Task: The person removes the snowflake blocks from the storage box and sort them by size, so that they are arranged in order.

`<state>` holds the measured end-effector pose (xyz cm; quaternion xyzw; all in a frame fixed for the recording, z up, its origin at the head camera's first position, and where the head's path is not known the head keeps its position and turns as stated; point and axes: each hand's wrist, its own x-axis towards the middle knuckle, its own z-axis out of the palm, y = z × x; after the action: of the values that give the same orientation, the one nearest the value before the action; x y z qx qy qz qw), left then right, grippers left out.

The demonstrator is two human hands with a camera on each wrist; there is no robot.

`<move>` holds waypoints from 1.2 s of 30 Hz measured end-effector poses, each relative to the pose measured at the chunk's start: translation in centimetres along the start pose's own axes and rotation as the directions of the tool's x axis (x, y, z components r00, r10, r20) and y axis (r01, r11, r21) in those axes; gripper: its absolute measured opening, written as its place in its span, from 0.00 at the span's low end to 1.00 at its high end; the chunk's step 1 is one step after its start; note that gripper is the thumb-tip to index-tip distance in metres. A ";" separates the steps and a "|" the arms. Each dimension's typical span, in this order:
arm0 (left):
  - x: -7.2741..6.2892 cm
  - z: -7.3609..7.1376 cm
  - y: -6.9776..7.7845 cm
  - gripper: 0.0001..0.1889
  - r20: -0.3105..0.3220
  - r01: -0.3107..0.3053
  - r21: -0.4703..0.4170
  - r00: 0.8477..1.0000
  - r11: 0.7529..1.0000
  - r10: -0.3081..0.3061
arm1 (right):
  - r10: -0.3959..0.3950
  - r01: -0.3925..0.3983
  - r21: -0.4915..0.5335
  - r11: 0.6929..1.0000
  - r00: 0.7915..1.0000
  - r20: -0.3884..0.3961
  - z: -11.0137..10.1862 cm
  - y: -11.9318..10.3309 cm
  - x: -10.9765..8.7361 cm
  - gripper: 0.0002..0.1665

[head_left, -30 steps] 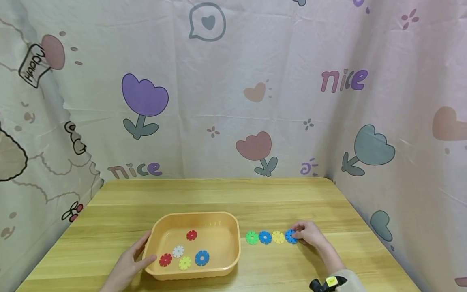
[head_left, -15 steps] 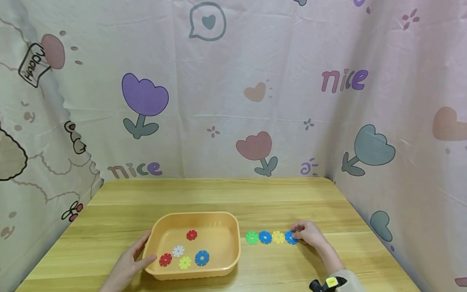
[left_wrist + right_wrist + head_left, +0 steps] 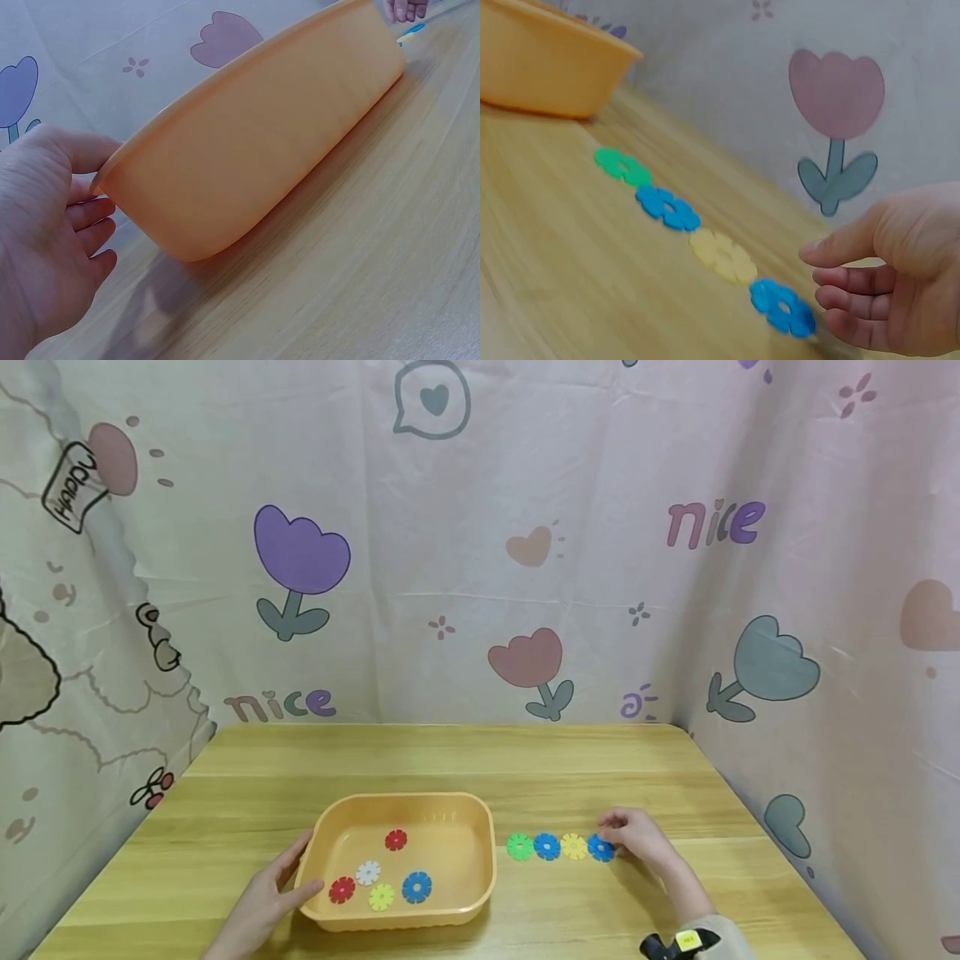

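A yellow-orange plastic basin (image 3: pixel 480 893) stands left of centre on the table. At its left end my left hand (image 3: pixel 49 225) grips the rim, thumb over the edge and fingers against the outside. To the right of the basin lie flower-shaped plastic discs in a row: green (image 3: pixel 622 166), blue (image 3: pixel 667 208), yellow (image 3: pixel 722 256) and a second blue disc (image 3: pixel 781 307). Beside this last disc is my right hand (image 3: pixel 900 277), fingers loosely curled and thumb apart, with nothing held between them.
Inside the basin lie several more discs: a red one (image 3: pixel 396 840), another red one (image 3: pixel 342 890), a white one (image 3: pixel 367 872), a pale yellow one (image 3: pixel 381 897) and a larger blue one (image 3: pixel 417 887). A printed curtain (image 3: pixel 450 568) hangs behind the wooden table (image 3: pixel 450 756).
My right fingers have eased slightly up off the end blue disc, which now shows more fully. The left hand and basin stay put; the head view has shifted slightly.
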<state>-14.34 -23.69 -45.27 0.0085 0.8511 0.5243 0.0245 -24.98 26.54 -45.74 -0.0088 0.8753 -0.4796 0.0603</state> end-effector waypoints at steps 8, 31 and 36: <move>0.0 -0.1 0.1 0.40 -0.020 -0.012 0.002 1.000 1.000 0.012 | -0.120 0.117 0.035 0.992 0.988 0.096 0.6 -3.7 0.3 0.16; -0.2 -0.1 0.0 0.40 -0.015 -0.005 -0.044 1.000 0.999 0.004 | -0.354 0.336 0.112 0.935 0.873 0.337 9.7 -14.1 0.9 0.09; -0.2 0.0 0.0 0.40 -0.018 -0.009 -0.045 1.000 0.999 0.008 | -0.374 0.361 0.108 0.926 0.843 0.388 12.2 -15.5 0.4 0.08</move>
<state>-14.16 -23.75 -45.26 0.0071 0.8393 0.5434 0.0150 -24.70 7.96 -39.25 -0.2734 0.8186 -0.4837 0.1457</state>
